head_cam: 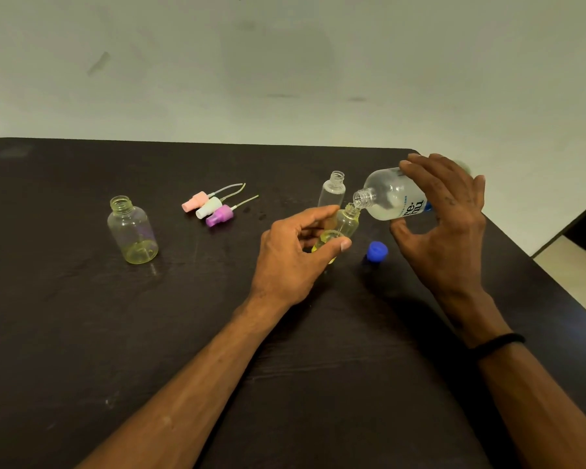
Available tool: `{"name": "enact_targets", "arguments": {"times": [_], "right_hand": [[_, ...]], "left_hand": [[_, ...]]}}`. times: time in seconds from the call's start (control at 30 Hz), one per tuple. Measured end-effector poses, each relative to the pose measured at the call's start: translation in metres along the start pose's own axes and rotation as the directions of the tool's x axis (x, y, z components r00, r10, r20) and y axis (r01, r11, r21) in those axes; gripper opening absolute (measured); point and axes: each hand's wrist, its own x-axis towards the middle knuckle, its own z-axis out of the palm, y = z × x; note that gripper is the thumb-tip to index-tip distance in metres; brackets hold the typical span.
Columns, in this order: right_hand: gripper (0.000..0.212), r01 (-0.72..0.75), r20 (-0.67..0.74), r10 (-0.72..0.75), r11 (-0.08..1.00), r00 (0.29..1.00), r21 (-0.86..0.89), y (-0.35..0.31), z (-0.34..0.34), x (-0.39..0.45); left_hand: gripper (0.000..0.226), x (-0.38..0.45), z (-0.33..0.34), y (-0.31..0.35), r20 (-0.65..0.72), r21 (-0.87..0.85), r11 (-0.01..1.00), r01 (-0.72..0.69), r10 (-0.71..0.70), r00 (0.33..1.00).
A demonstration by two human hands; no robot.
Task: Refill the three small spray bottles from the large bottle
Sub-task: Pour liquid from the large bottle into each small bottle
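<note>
A dark desk fills the lower part of the view, set against a pale wall, with the person's two bare forearms reaching in from the near edge. The right hand, a black band on its wrist, has its grip curled round the large bottle, fingers over the top and thumb beneath; the bottle is tipped almost flat, its open neck pointing left and down so that it meets the mouth of a small yellowish bottle. The left hand has its grip closed round that small bottle, thumb and fingers pinching the lower body, which leans toward the large bottle's neck; yellowish liquid shows near its bottom. Just behind it a clear small bottle stands upright with no top on, apart from both hands. Well to the left a wider open bottle stands upright by itself on the desk, tinted yellow-green. Between that one and the hands, three spray heads lie side by side with their thin tubes pointing right: a pink spray head, a white spray head and a purple spray head. A blue cap rests on the desk below the large bottle, between the two hands.
</note>
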Motion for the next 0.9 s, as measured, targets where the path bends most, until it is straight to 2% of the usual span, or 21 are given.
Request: {"name": "enact_targets", "arguments": {"times": [0.9], "right_hand": [[0.073,-0.004,0.006,0.004,1.000,1.000,-0.007,0.0015,0.0002,0.0018]], "left_hand": [[0.052,-0.0002,-0.0012,0.0028,0.003,0.000,1.000,-0.007,0.007,1.000]]}}
